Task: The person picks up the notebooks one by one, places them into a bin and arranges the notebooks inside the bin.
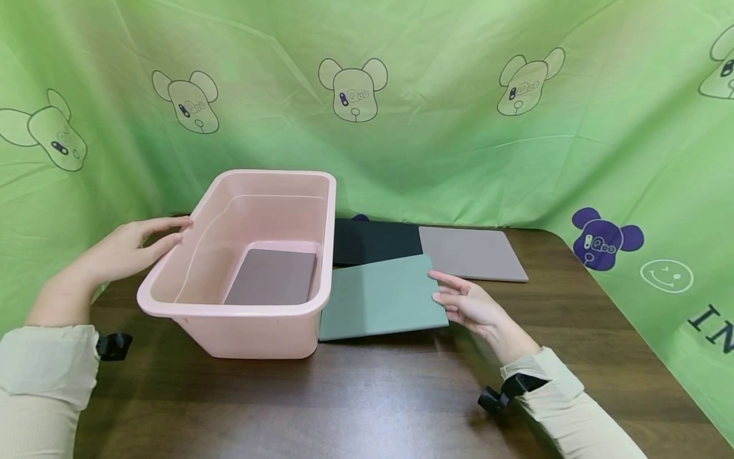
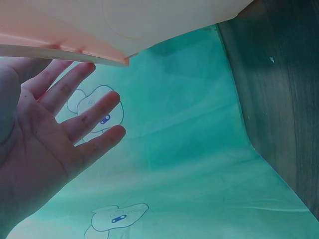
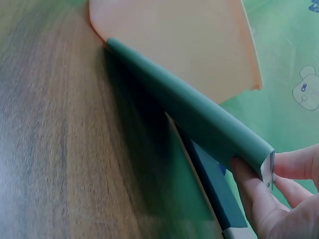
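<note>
Right hand [image 1: 471, 308] pinches the green book [image 1: 380, 297] just below frame centre, apparently to lift it, while the straight-fingered left hand [image 1: 127, 250] touches the bin [image 1: 241, 311] left of centre, and next likely calls for raising the book higher.

Creased green cloth [image 1: 436, 153] with bear outlines [image 1: 355, 95]; purple bear print [image 1: 599, 245]; brown wooden table [image 1: 367, 408]

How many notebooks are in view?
4: a green notebook held by the right hand, a brown notebook inside the pink bin, and a black notebook and grey notebook farther back. More could be hidden underneath.
</note>
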{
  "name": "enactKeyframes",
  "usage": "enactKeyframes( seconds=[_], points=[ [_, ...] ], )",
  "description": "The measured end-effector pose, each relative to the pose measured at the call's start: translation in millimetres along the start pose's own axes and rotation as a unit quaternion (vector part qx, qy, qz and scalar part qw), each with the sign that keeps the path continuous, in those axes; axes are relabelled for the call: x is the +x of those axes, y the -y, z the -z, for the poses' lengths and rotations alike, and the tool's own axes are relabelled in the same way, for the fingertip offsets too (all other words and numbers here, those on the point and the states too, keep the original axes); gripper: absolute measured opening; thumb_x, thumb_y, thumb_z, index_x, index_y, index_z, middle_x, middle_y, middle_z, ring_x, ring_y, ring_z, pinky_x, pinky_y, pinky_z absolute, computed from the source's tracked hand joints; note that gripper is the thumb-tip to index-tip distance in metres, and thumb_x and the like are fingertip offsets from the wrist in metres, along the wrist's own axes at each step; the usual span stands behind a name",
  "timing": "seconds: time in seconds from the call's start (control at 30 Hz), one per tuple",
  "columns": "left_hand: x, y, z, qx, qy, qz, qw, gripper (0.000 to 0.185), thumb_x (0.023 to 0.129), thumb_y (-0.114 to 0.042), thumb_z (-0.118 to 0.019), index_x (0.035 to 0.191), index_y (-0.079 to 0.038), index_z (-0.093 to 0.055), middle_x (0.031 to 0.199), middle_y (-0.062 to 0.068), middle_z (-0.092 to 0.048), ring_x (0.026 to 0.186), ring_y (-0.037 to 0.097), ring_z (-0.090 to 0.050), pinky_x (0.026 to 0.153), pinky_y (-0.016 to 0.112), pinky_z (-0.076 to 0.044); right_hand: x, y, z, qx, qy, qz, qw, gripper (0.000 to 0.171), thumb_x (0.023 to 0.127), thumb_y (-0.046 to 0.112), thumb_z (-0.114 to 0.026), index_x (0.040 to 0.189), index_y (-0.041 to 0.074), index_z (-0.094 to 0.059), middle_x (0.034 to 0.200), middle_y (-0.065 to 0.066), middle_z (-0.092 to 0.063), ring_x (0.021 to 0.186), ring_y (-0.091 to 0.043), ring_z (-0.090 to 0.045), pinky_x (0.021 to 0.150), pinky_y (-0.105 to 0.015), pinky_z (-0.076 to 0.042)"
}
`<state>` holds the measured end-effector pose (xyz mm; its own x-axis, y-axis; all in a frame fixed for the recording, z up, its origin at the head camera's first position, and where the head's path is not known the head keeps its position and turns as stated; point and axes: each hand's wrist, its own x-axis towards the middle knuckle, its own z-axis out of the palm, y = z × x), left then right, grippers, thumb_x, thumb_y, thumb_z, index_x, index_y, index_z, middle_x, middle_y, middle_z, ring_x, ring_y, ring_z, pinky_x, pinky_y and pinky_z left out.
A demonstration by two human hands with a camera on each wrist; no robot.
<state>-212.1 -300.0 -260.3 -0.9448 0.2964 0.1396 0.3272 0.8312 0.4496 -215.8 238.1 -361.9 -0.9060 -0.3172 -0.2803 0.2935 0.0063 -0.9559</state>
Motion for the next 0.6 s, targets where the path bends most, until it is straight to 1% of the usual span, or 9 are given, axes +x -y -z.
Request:
enactKeyframes(
  seconds=[0.07,0.17,0.27,0.33,0.43,0.5,0.57,0.6],
  points=[
    [-0.2,0.2,-0.2,0.000,0.000,0.001,1.0000,0.044,0.098,-0.029,-0.046,0.138,-0.011,-0.046,0.133,0.026,-0.051,0.118,0.043,-0.047,0.088,0.059,-0.039,-1,1,0,0.005,-0.003,0.004,1.000,0.059,0.091,0.007,-0.058,0.144,0.018,-0.037,0.128,-0.004,-0.038,0.054,0.003,-0.036,0.051,-0.012,-0.036],
    [-0.3,0.3,-0.4,0.001,-0.001,-0.001,1.0000,0.044,0.098,-0.029,-0.046,0.138,-0.011,-0.046,0.133,0.026,-0.051,0.118,0.043,-0.048,0.088,0.059,-0.040,-2,4,-1,0.013,-0.010,0.007,1.000,0.054,0.091,0.005,-0.056,0.139,0.025,-0.044,0.143,-0.013,-0.018,0.055,0.002,-0.034,0.050,-0.012,-0.033],
    [-0.4,-0.4,-0.7,0.000,-0.002,0.003,1.0000,0.044,0.098,-0.029,-0.046,0.138,-0.012,-0.047,0.134,0.025,-0.051,0.119,0.043,-0.048,0.089,0.059,-0.039,-4,7,0,0.022,-0.018,0.008,1.000,0.049,0.092,0.004,-0.055,0.133,0.031,-0.052,0.148,-0.015,-0.009,0.055,0.002,-0.034,0.050,-0.011,-0.031],
    [-0.5,-1.0,-0.8,-0.002,-0.003,0.006,1.0000,0.044,0.098,-0.029,-0.046,0.138,-0.012,-0.047,0.134,0.025,-0.050,0.119,0.043,-0.047,0.090,0.059,-0.039,-5,9,1,0.025,-0.016,0.012,0.999,0.048,0.092,0.004,-0.054,0.132,0.032,-0.052,0.149,-0.015,-0.005,0.055,0.002,-0.034,0.050,-0.011,-0.031],
    [-0.7,-1.7,-0.6,-0.002,-0.004,0.009,1.0000,0.044,0.098,-0.030,-0.046,0.138,-0.011,-0.047,0.134,0.025,-0.050,0.120,0.044,-0.047,0.091,0.060,-0.038,-7,11,2,0.030,-0.012,0.017,0.999,0.047,0.093,0.004,-0.053,0.131,0.031,-0.052,0.141,-0.013,-0.011,0.053,0.002,-0.033,0.050,-0.012,-0.030],
    [-0.9,-2.1,-0.6,-0.003,-0.004,0.009,0.9999,0.044,0.098,-0.030,-0.046,0.137,-0.011,-0.047,0.134,0.025,-0.050,0.120,0.044,-0.047,0.091,0.060,-0.038,-8,13,2,0.033,-0.008,0.021,0.999,0.046,0.093,0.003,-0.052,0.130,0.030,-0.053,0.127,-0.007,-0.018,0.053,0.001,-0.032,0.049,-0.012,-0.029],
    [-1.0,-2.1,-0.6,-0.005,-0.004,0.009,0.9999,0.044,0.098,-0.030,-0.046,0.138,-0.012,-0.047,0.134,0.025,-0.050,0.120,0.044,-0.047,0.091,0.060,-0.038,-8,13,2,0.035,-0.007,0.023,0.999,0.046,0.093,0.002,-0.052,0.129,0.030,-0.054,0.114,-0.003,-0.020,0.053,0.000,-0.031,0.049,-0.013,-0.028],
    [-1.0,-2.2,-0.4,-0.004,-0.003,0.007,1.0000,0.044,0.098,-0.029,-0.046,0.138,-0.011,-0.047,0.134,0.026,-0.050,0.119,0.044,-0.046,0.090,0.060,-0.038,-8,14,2,0.035,-0.007,0.024,0.999,0.046,0.093,0.002,-0.052,0.129,0.030,-0.053,0.111,-0.003,-0.020,0.053,0.000,-0.030,0.049,-0.013,-0.028]
  ],
)
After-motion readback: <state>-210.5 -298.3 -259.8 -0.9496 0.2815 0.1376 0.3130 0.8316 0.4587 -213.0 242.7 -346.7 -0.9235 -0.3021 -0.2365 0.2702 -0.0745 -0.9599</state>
